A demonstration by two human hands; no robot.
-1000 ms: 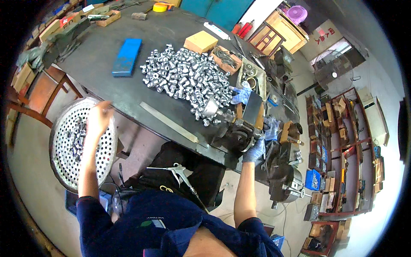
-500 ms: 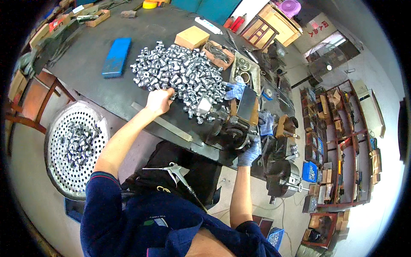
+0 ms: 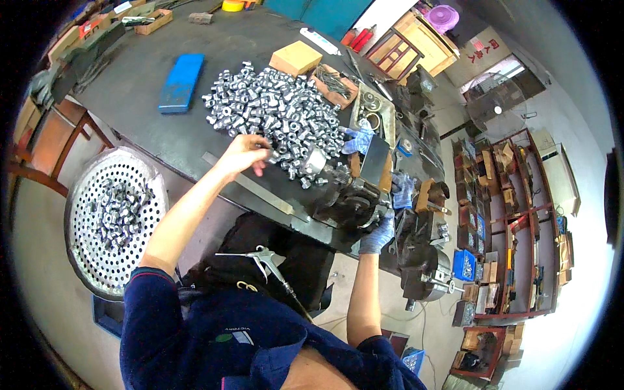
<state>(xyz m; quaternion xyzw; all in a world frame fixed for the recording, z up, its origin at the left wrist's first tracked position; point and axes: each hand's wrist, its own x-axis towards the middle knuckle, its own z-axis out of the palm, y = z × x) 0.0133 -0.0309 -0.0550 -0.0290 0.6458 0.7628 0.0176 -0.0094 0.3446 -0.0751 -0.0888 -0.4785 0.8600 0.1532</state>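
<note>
My left hand [image 3: 244, 156], bare, is at the near edge of a large pile of shiny metal fittings [image 3: 273, 107] on the dark workbench. Its fingertips are pinched on a small metal fitting [image 3: 272, 156], partly covered by the fingers. My right hand [image 3: 379, 236], in a blue-and-white knit glove, is curled at the near right side of a dark bench vise [image 3: 351, 201]. What it grips there is hidden. A flat dark plate [image 3: 375, 158] stands above the vise, with a loose blue-and-white glove [image 3: 358, 139] beside it.
A perforated round metal tray [image 3: 81, 224] with more fittings stands at left. On the bench lie a blue case [image 3: 181, 83], a yellow block [image 3: 296, 58] and a metal strip [image 3: 250, 184]. An air blow gun [image 3: 266, 261] lies across my lap. Shelving [image 3: 520, 227] stands at right.
My left hand has lifted slightly from the pile's edge and turned, its fingers now pointing right with a fitting at their tips. My right hand stays by the vise.
</note>
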